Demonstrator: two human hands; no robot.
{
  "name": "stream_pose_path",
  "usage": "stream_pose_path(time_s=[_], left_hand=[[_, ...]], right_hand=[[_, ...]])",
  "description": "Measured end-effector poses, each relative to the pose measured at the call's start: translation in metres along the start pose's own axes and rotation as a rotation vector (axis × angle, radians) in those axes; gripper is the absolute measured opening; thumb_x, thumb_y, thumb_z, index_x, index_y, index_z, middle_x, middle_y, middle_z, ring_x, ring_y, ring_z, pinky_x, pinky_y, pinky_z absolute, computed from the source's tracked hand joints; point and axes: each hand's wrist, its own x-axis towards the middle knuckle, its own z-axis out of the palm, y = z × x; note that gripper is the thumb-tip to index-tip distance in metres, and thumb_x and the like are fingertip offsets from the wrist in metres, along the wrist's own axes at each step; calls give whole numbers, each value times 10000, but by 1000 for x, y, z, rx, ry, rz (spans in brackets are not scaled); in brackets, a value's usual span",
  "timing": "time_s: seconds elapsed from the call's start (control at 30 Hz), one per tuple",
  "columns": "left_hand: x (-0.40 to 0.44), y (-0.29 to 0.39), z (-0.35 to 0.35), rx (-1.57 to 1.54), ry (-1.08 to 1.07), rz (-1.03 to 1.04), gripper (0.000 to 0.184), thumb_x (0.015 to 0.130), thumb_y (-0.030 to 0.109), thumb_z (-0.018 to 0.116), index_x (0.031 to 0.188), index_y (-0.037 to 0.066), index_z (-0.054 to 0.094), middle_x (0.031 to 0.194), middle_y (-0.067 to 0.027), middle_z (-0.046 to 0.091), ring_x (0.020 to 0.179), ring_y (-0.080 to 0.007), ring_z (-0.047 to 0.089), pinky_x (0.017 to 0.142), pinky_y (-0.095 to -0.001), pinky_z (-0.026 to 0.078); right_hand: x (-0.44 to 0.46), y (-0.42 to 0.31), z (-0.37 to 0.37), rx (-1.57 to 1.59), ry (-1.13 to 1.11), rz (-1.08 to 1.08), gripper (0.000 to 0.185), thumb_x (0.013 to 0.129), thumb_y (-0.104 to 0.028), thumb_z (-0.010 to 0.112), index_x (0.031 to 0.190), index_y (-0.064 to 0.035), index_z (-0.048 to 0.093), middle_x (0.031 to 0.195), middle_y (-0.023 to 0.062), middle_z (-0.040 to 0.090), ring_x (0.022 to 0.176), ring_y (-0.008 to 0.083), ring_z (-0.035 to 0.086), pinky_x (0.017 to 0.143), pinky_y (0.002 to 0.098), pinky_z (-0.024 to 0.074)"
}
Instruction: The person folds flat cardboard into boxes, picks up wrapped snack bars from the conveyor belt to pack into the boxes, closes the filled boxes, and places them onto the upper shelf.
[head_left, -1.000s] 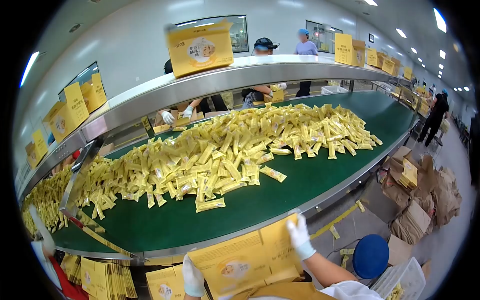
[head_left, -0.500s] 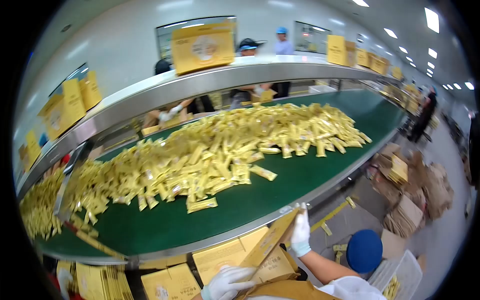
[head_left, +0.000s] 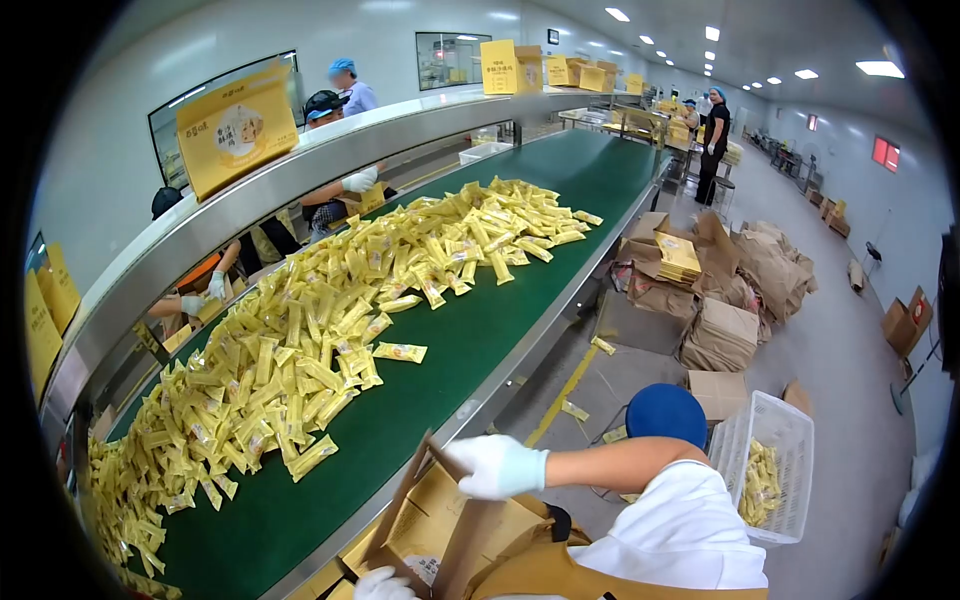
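Observation:
A yellow cardboard carton [head_left: 420,515] stands open in front of me, its inside showing and its flaps raised. My right hand [head_left: 497,466], in a white glove, is closed at the carton's far right edge, fingertips curled over a flap. My left hand [head_left: 383,584], also gloved, grips the near left side; the bottom of the view cuts it off. Just past the carton runs a green conveyor belt [head_left: 480,370], heaped with small yellow wrapped packets [head_left: 310,330].
A white crate [head_left: 800,470] holding packets stands at right, beside a blue round stool [head_left: 665,415]. Brown paper sacks [head_left: 770,265] and flattened cardboard lie farther along the floor. A metal shelf [head_left: 400,135] with display cartons spans the belt's far side, where co-workers stand.
My view has swung right. The carton, seen as a tilted folded panel before, now shows its open inside. My right arm has come across my body, hand still at the carton.

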Motion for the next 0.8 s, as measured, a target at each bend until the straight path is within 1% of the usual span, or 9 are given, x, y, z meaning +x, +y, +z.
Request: stream_pose_path(time_s=[0.13, 0.27, 0.33, 0.43, 0.47, 0.53, 0.6, 0.77, 0.8], left_hand=[[14, -27, -7, 155, 77, -153, 303, 771, 206, 628, 578, 130, 407, 576, -93, 400, 539, -308, 442, 567, -465, 386], [12, -44, 21, 22, -584, -303, 287, 861, 315, 630, 730, 67, 691, 567, -134, 620, 524, -318, 597, 639, -466, 477], [15, -42, 29, -21, -838, -482, 301, 879, 347, 621, 791, 72, 706, 691, -138, 673, 641, -309, 637, 749, -475, 498], [4, -52, 29, 86, -489, -353, 288, 894, 342, 620, 940, 74, 718, 994, -164, 702, 917, -334, 654, 928, -510, 469], [14, -45, 25, 227, -280, -313, 385, 886, 324, 649, 1171, 66, 669, 1230, -178, 622, 1141, -368, 571, 1043, -546, 397], [32, -21, 11, 665, -156, -435, 558, 863, 313, 684, 1348, 59, 576, 1278, -192, 597, 1195, -380, 547, 1055, -534, 395], [21, -30, 19, 579, -20, -658, 671, 855, 343, 697, 1431, 58, 502, 1283, -203, 597, 1182, -375, 549, 1053, -528, 390], [46, -31, -11, 345, -131, -706, 380, 827, 261, 761, 1116, 32, 666, 867, -150, 651, 790, -359, 647, 699, -405, 537], [47, -30, -10, 263, -129, -691, 371, 829, 261, 760, 1104, 29, 667, 887, -153, 656, 810, -365, 647, 729, -412, 534]], right_hand=[[17, -29, 14, -351, -198, -288, 257, 758, -205, 589, 959, -52, 638, 905, 178, 683, 854, 370, 675, 724, 461, 538], [41, -47, 31, -416, -352, -354, 377, 740, -346, 672, 938, -25, 667, 904, 181, 688, 845, 365, 684, 718, 452, 541], [46, -47, 42, -467, -421, -493, 482, 716, -440, 718, 942, -16, 676, 910, 179, 688, 838, 360, 687, 712, 456, 539], [54, -37, 36, -268, -524, -548, 689, 675, -591, 752, 971, 26, 668, 951, 182, 648, 938, 347, 648, 794, 419, 527], [53, -35, 27, -198, -586, -558, 707, 680, -604, 749, 980, 31, 666, 965, 182, 638, 968, 343, 636, 814, 410, 523], [49, -20, 20, -56, -598, -546, 789, 688, -524, 807, 1186, 46, 585, 1087, 191, 579, 1050, 319, 593, 887, 394, 507], [34, -5, 16, 199, -509, -486, 860, 697, -453, 833, 1314, 47, 505, 1163, 196, 545, 1076, 310, 586, 913, 400, 501], [14, -10, 37, 168, -6, -245, 1075, 733, -401, 834, 1510, 40, 237, 1432, 253, 402, 1237, 360, 514, 1045, 417, 439], [15, -6, 46, 116, 61, -221, 1082, 739, -399, 831, 1516, 39, 220, 1448, 257, 385, 1269, 372, 485, 1061, 420, 425]])
